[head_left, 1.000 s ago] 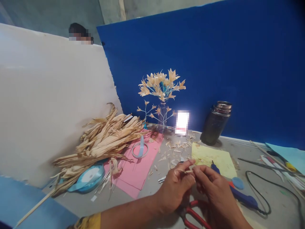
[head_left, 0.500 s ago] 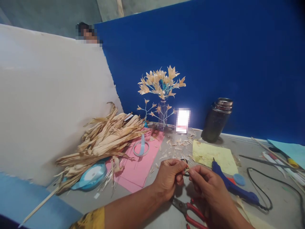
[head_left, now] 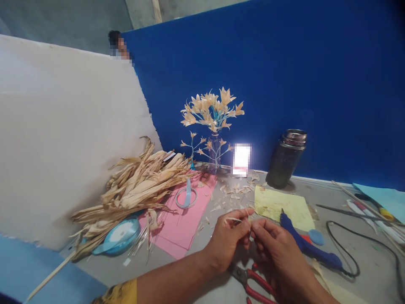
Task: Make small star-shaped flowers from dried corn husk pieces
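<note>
My left hand (head_left: 226, 238) is closed in a pinch on a thin, pale strip of corn husk (head_left: 234, 219), whose narrow end sticks out over the knuckles. Thumb and forefinger of my right hand (head_left: 274, 241) meet the left fingertips and pinch the same small piece. Most of it is hidden between the fingers. Beneath my hands lie red-handled pliers (head_left: 242, 275), partly covered by the right wrist. Right of my right hand rests a blue glue gun (head_left: 308, 247) with its black cord, its nozzle at the yellow paper (head_left: 284, 204).
Dried corn husks (head_left: 136, 185) are heaped at left beside a blue ribbon roll (head_left: 118, 236). A tape ring (head_left: 186, 198) lies on pink paper (head_left: 177, 236). Behind stand husk flowers (head_left: 210, 107) in a bottle, a bright blurred screen and a dark flask (head_left: 284, 162). Husk scraps litter the table.
My left fingers have shifted, and a pale strip now shows above the left hand. The hands stay together at the same place. The view has moved slightly.
</note>
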`<control>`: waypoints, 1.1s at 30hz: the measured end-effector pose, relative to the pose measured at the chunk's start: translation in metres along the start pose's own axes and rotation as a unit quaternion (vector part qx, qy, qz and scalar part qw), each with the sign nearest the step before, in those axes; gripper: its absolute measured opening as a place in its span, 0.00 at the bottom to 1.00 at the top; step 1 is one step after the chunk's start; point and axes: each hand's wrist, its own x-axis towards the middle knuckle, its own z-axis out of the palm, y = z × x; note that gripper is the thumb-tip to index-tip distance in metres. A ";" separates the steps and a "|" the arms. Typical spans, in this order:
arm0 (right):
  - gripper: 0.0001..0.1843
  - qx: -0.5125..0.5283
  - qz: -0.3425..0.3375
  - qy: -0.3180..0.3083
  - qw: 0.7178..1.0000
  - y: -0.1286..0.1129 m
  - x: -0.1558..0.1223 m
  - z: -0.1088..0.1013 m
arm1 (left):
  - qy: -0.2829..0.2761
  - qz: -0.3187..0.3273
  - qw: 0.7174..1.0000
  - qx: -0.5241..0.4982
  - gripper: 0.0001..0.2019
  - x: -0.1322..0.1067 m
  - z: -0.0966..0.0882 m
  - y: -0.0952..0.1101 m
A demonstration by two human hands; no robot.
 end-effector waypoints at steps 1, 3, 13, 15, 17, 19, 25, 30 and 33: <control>0.24 -0.017 -0.007 -0.001 1.000 0.000 0.001 -0.001 | 0.004 0.000 1.000 0.014 0.29 0.000 0.000 0.000; 0.23 -0.049 -0.018 -0.004 0.999 0.000 0.002 -0.002 | 0.011 0.003 1.000 0.020 0.27 -0.001 0.001 0.000; 0.20 -0.047 -0.003 0.022 0.999 0.006 -0.001 0.006 | 0.066 -0.046 0.995 -0.064 0.21 0.005 -0.001 0.003; 0.21 -0.072 -0.009 0.017 0.997 0.004 -0.002 0.005 | 0.076 -0.056 0.993 -0.072 0.20 0.005 -0.002 0.005; 0.22 -0.102 -0.019 0.017 0.994 0.000 -0.003 0.005 | 0.079 -0.064 0.992 -0.076 0.20 0.005 -0.003 0.006; 0.22 -0.110 -0.019 0.012 0.994 -0.002 -0.003 0.005 | 0.079 -0.070 0.991 -0.080 0.21 0.005 -0.004 0.007; 0.24 -0.078 0.007 -0.029 0.997 -0.001 -0.006 0.005 | 0.065 -0.067 0.993 -0.078 0.25 0.005 -0.005 0.006; 0.25 -0.059 0.038 -0.054 0.996 0.001 -0.007 0.001 | 0.034 -0.072 0.994 -0.072 0.25 0.004 -0.005 0.007; 0.23 -0.040 0.035 -0.065 0.996 0.000 -0.007 0.000 | 0.050 -0.081 0.993 -0.070 0.24 0.002 -0.002 0.007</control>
